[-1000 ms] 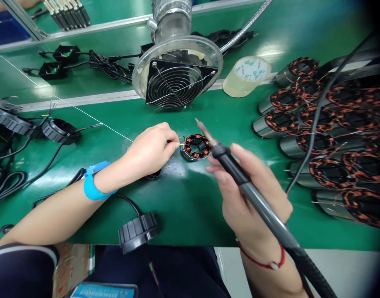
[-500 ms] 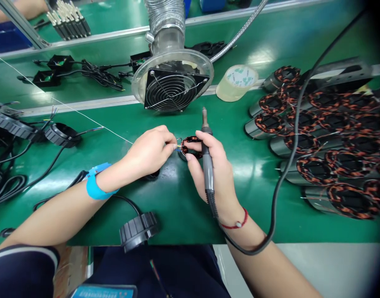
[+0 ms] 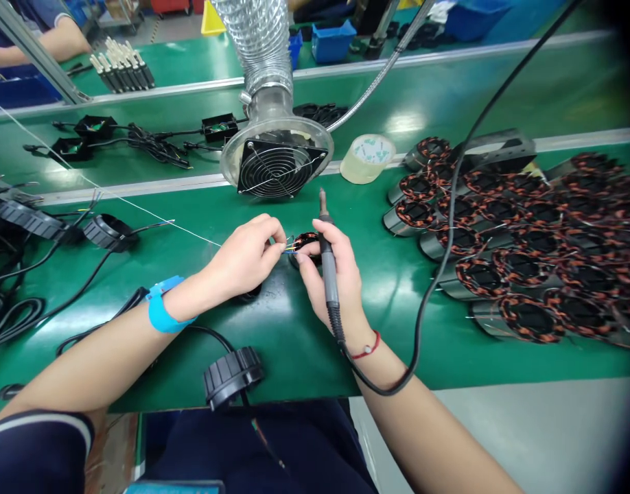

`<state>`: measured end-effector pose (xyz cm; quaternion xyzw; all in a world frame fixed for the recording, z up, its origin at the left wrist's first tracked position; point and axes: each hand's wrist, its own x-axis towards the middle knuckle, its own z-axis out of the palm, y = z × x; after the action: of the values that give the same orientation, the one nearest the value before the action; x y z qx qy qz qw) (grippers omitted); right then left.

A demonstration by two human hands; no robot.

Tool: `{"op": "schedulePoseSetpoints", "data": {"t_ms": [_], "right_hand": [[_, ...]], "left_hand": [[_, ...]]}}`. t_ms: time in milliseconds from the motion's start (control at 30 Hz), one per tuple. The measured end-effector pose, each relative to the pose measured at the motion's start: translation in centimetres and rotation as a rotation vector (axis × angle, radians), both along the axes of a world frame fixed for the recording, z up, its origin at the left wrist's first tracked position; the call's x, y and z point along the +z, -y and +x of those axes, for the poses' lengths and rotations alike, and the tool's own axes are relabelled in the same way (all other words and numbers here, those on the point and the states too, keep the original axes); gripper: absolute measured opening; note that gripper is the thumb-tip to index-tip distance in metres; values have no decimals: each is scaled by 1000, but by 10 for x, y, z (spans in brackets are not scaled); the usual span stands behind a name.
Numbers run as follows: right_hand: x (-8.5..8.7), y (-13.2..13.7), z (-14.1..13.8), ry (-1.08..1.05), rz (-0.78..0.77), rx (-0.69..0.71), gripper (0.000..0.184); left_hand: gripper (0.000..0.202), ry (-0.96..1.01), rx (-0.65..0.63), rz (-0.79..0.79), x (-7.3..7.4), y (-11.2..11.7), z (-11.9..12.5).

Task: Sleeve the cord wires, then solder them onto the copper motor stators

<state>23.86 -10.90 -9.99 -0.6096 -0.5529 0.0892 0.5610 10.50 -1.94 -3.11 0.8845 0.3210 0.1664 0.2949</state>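
Note:
A small motor stator (image 3: 305,241) with copper windings lies on the green bench between my hands. My left hand (image 3: 246,257), with a blue wrist strap (image 3: 160,309), pinches thin coloured wires at the stator's left side. My right hand (image 3: 335,274) grips a soldering iron (image 3: 327,255) that lies across its palm, tip pointing away from me, while its fingers touch the stator. The iron's black cord (image 3: 438,261) loops off to the upper right.
A fume-extraction fan (image 3: 276,165) on a ribbed hose stands just behind the stator. A tape roll (image 3: 367,158) and several stacked stators (image 3: 500,233) fill the right. Black cables and round black parts (image 3: 109,230) lie left; a black cap (image 3: 232,376) sits at the near edge.
My right hand swung the soldering iron from a raised, angled hold down to the stator, its fingers now touching it. The view has tilted up, showing more of the far bench.

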Motion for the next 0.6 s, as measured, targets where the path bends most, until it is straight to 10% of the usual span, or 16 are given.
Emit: {"op": "schedulePoseSetpoints", "data": {"t_ms": [600], "right_hand": [[5, -2, 14, -106, -58, 198, 54]], "left_hand": [[16, -162, -18, 75, -2, 6, -1]]}}
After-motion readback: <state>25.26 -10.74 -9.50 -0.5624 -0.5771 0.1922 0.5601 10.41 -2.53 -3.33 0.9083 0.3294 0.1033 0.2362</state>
